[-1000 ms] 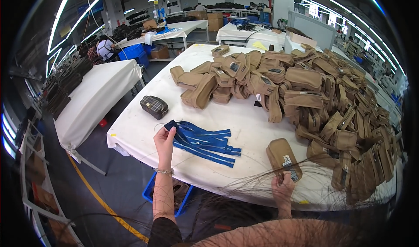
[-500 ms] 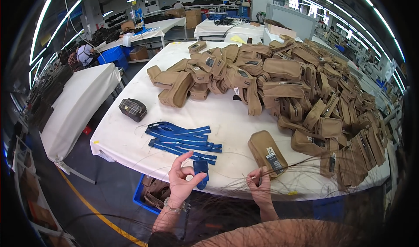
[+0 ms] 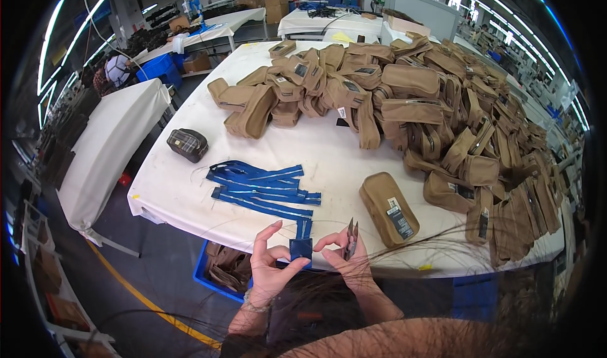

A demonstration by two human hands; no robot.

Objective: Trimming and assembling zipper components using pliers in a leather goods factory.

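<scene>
1. A plaid pouch point(image 3: 187, 144) lay at the worktop's point(image 3: 190, 197) ten o'clock corner, well apart from the work.
2. The left hand point(image 3: 269, 271) pinched a blue strap piece point(image 3: 301, 248) at six o'clock, thumb and fingers closed on its lower edge, just off the worktop's near rim.
3. The right hand point(image 3: 341, 257) steadied the same piece while gripping small snips point(image 3: 349, 238), blades pointing up.
4. Judged step: trimming the strap end; the next move would call for bringing the blades to it.
5. Blue straps point(image 3: 262, 187) lay at twelve o'clock of the hands, a tan pouch point(image 3: 388, 209) at two o'clock, a heap of tan pouches point(image 3: 404, 105) beyond.
6. Loose hair strands crossed the view and partly veiled the hands.
</scene>
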